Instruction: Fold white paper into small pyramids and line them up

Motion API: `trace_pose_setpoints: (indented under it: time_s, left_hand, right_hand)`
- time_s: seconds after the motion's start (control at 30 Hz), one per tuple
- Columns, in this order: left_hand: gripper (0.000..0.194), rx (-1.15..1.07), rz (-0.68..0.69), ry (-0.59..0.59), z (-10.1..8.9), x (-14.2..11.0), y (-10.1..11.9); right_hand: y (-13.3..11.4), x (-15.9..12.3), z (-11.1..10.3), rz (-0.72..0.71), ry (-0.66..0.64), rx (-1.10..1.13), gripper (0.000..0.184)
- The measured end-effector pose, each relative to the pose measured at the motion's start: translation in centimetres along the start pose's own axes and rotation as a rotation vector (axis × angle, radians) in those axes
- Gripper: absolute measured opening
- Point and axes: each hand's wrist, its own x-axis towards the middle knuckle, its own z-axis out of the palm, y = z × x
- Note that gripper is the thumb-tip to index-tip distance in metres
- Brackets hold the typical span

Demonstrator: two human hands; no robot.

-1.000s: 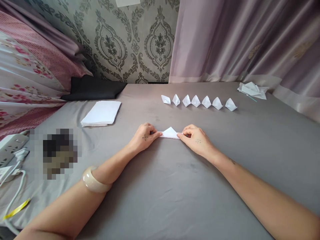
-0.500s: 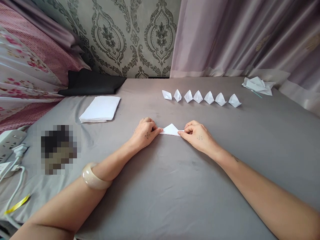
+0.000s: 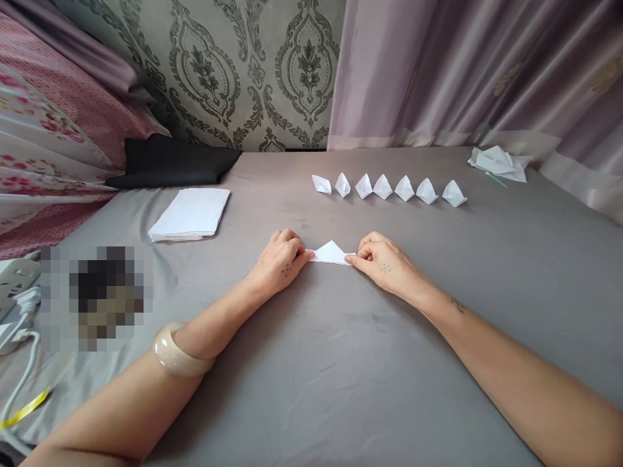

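A small folded white paper [image 3: 331,253] with a pointed peak and a straight strip along its base lies low over the grey sheet. My left hand [image 3: 280,263] pinches its left end between thumb and fingers. At the opposite end my right hand [image 3: 384,261] pinches it the same way, so the paper stretches between the two. The fingertips behind the paper are hidden. Beyond the hands stands a row of several folded white paper boats [image 3: 382,187].
A stack of white paper [image 3: 189,213] lies at the left, before a black cloth [image 3: 170,162]. Crumpled white paper [image 3: 499,162] sits at the back right beside a thin greenish stick [image 3: 496,179]. A power strip [image 3: 17,285], cables and a yellow strip [image 3: 25,408] are at the left edge.
The camera view has shifted slightly. Both hands keep their pinch on the folded paper, which looks much the same.
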Motion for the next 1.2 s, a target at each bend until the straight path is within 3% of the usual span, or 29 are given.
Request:
trace_pose_setpoints:
  time_s: [0.17,0.27,0.37,0.47,0.53,0.57,0.73,0.93,1.2]
  left_hand:
    - [0.02,0.07,0.1,0.07,0.1,-0.3,0.2]
    - [0.026,0.207,0.275,0.117,0.0,-0.2,0.8]
    - [0.036,0.318,0.488,-0.011,-0.5,-0.2,1.6]
    - [0.035,0.363,0.574,-0.131,-0.9,-0.4,2.5]
    - [0.032,0.406,0.55,-0.147,-0.9,-0.8,3.2]
    - [0.03,0.428,0.523,-0.151,-0.9,-1.1,3.5]
    - [0.024,0.475,0.356,-0.184,-1.0,-2.1,4.9]
    - [0.024,0.511,0.174,-0.269,-1.9,-2.6,4.7]
    - [0.022,0.458,0.181,-0.123,-1.7,-2.9,3.7]
  right_hand:
    - [0.9,-0.1,-0.6,-0.025,0.014,-0.019,0.026]
    - [1.2,0.0,-0.7,0.007,0.017,-0.014,0.017]
    - [0.8,0.0,-0.3,-0.034,0.057,0.016,0.011]
    - [-0.3,-0.7,0.7,-0.305,0.129,0.009,0.023]
    - [-1.4,-1.5,1.5,-0.459,0.086,-0.047,0.029]
    - [-1.9,-2.0,1.8,-0.471,0.059,-0.096,0.03]
    - [-3.4,-3.8,2.4,-0.409,0.026,-0.345,0.04]
    - [-3.4,-3.9,1.9,-0.39,0.034,-0.541,0.044]
    - [-2.8,-4.3,1.1,-0.364,0.087,-0.56,0.031]
